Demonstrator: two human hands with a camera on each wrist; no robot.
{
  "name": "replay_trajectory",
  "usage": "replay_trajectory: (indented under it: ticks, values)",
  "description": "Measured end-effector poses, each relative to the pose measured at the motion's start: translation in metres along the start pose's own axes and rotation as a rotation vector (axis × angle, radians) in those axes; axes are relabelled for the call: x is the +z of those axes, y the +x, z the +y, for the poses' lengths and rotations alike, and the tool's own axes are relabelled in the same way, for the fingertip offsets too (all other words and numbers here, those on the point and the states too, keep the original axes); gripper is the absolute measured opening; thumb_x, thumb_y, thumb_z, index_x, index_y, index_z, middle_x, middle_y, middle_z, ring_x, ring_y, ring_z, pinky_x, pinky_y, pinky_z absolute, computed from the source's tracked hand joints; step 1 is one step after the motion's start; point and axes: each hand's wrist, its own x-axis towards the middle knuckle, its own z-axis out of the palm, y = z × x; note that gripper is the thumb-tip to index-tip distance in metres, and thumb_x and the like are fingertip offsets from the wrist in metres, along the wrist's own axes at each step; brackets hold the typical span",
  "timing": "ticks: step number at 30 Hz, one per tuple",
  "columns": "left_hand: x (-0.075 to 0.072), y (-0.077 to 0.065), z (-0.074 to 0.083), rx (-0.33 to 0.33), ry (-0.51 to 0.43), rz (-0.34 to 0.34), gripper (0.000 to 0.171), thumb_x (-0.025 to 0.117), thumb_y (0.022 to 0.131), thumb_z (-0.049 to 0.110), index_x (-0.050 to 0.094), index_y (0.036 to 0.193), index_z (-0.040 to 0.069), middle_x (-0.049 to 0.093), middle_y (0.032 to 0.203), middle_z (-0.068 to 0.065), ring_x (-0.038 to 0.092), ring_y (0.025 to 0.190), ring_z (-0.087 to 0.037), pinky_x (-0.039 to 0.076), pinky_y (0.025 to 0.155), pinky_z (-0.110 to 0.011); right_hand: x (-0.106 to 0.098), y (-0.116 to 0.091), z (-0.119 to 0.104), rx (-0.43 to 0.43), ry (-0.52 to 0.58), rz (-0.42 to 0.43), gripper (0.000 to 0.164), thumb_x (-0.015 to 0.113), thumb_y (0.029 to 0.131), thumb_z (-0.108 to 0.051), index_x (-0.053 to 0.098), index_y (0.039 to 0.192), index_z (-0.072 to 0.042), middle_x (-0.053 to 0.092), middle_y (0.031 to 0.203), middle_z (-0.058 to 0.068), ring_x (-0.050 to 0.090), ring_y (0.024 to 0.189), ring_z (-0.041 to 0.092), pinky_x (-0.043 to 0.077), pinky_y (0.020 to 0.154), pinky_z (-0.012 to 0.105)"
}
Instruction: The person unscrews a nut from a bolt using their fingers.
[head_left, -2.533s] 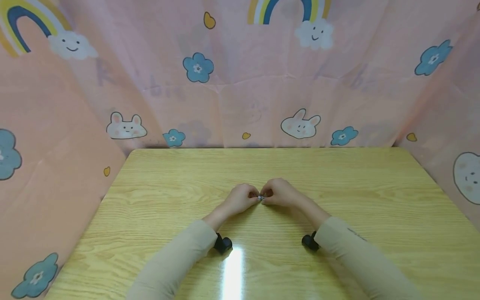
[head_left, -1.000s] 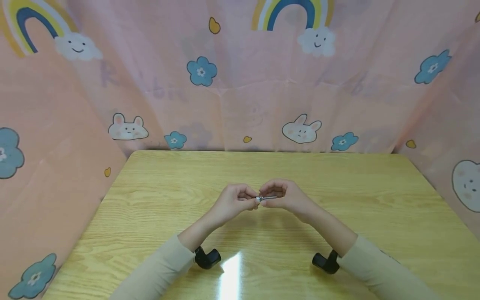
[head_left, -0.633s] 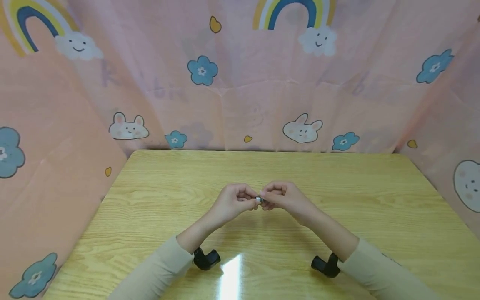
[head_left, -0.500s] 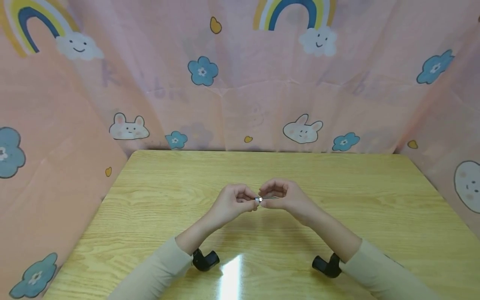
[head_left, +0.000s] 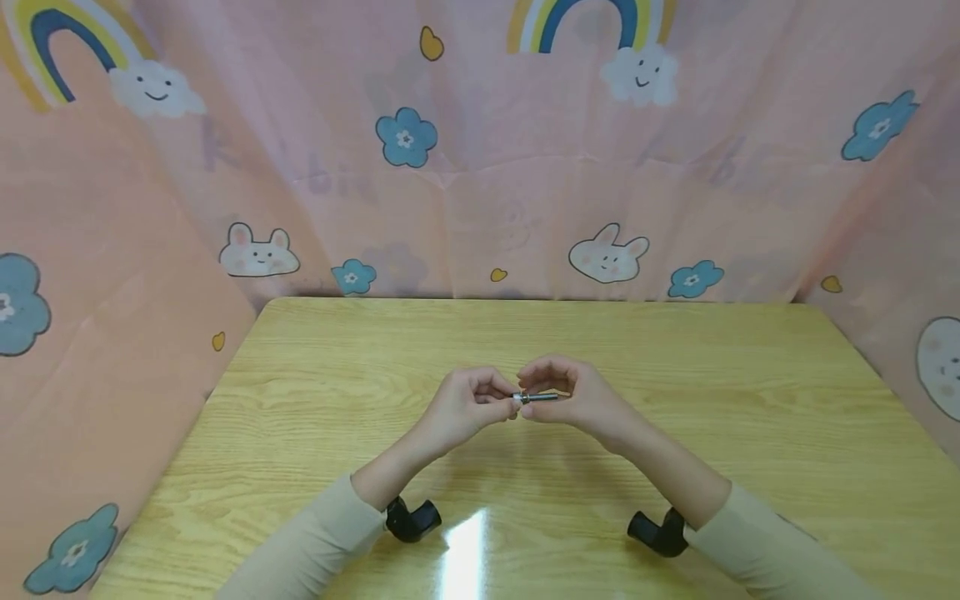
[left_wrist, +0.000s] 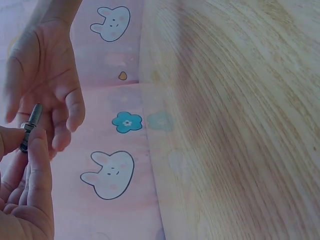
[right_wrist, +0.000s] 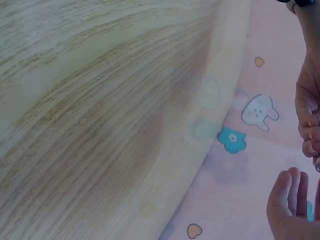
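Observation:
My left hand (head_left: pixel 471 402) pinches a small metal bolt (head_left: pixel 542 397) between thumb and fingertips near its head end. The threaded shank points right, toward my right hand (head_left: pixel 581 396). In the left wrist view, the bolt (left_wrist: pixel 34 118) carries what looks like a nut close to the pinching fingertips. There the right hand (left_wrist: pixel 49 70) faces it with loosely bent, parted fingers, apart from the shank. The right wrist view has the right hand (right_wrist: pixel 287 210) low at the right edge, its fingers extended; only the bolt's end peeks from the left hand (right_wrist: pixel 311 115).
Both hands are above a light wood-grain table (head_left: pixel 337 350). A pink patterned curtain (head_left: pixel 480 192) hangs behind the table and at its sides. Black wrist cameras show at the left cuff (head_left: pixel 412 521) and the right cuff (head_left: pixel 658 533). Light glares near the front.
Both hands have risen slightly from the table and drawn nearer the body. The right fingers turned at the nut, closing and parting again; now they are spread, exposing more of the bolt's shank.

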Motion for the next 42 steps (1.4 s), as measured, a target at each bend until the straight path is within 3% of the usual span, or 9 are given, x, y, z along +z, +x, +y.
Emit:
replay_trajectory:
  ticks: [6,9,13,20,26,33,39,42]
  values:
    - [0.000,0.002,-0.008,0.014,-0.002,0.001,0.009,0.060,0.087,-0.002,0.064,0.093,-0.007,0.066,0.088,-0.018,0.065,0.077,-0.019,0.054,0.074,-0.027,0.001,0.001,-0.002,0.022,0.008,0.000,0.029,0.057,0.094,-0.019,0.057,0.105,0.008,0.065,0.086,0.010,0.063,0.078,0.018,0.053,0.077,0.039]
    - [0.000,0.005,-0.019,0.021,-0.010,0.006,0.009,0.061,0.087,-0.001,0.064,0.094,-0.006,0.066,0.088,-0.015,0.065,0.076,-0.016,0.054,0.074,-0.028,0.001,-0.001,-0.002,-0.005,0.007,-0.006,0.024,0.063,0.090,-0.012,0.057,0.105,0.006,0.064,0.093,0.010,0.062,0.087,0.020,0.053,0.078,0.035]
    - [-0.001,0.008,-0.028,0.031,-0.009,0.021,0.009,0.062,0.087,0.001,0.065,0.094,-0.004,0.067,0.088,-0.012,0.065,0.075,-0.013,0.054,0.073,-0.028,-0.001,-0.002,-0.004,-0.039,-0.021,0.008,0.030,0.067,0.085,-0.009,0.056,0.111,0.002,0.058,0.107,0.012,0.057,0.098,0.024,0.052,0.080,0.035]
    - [0.000,0.008,-0.027,0.072,-0.001,0.020,0.008,0.063,0.087,0.005,0.066,0.092,-0.001,0.067,0.087,-0.015,0.066,0.075,-0.017,0.054,0.072,-0.029,-0.001,-0.001,-0.004,-0.004,-0.007,0.007,0.027,0.056,0.095,-0.018,0.058,0.101,0.007,0.065,0.083,0.011,0.064,0.076,0.018,0.054,0.076,0.039]
    - [-0.001,0.006,-0.027,0.063,-0.005,0.027,0.007,0.063,0.086,0.002,0.066,0.092,-0.001,0.067,0.085,-0.009,0.065,0.075,-0.017,0.054,0.071,-0.028,-0.001,-0.005,-0.006,-0.054,-0.011,-0.006,0.026,0.066,0.086,-0.009,0.058,0.107,0.004,0.059,0.105,0.018,0.059,0.096,0.022,0.052,0.080,0.032]
    - [-0.001,0.005,-0.027,0.037,-0.020,0.035,0.008,0.063,0.087,0.005,0.066,0.092,-0.001,0.067,0.087,-0.018,0.066,0.078,-0.026,0.054,0.072,-0.028,0.001,-0.002,-0.005,-0.019,-0.009,-0.010,0.028,0.055,0.095,-0.019,0.058,0.105,0.007,0.065,0.085,0.012,0.064,0.077,0.020,0.054,0.075,0.037]
    - [-0.002,0.004,-0.025,0.011,-0.022,0.060,0.009,0.063,0.086,0.003,0.065,0.094,-0.001,0.067,0.086,-0.012,0.065,0.076,-0.020,0.054,0.072,-0.028,0.002,-0.004,-0.005,-0.070,-0.015,-0.033,0.027,0.062,0.089,-0.009,0.056,0.112,0.003,0.058,0.107,0.013,0.057,0.100,0.025,0.051,0.083,0.036]
    - [-0.002,0.003,-0.018,0.011,-0.024,0.054,0.009,0.062,0.086,-0.001,0.065,0.094,-0.005,0.067,0.087,-0.015,0.065,0.076,-0.021,0.054,0.072,-0.028,0.003,-0.003,-0.006,-0.070,-0.029,-0.017,0.028,0.060,0.092,-0.014,0.055,0.114,0.002,0.059,0.106,0.013,0.059,0.096,0.025,0.051,0.082,0.037]
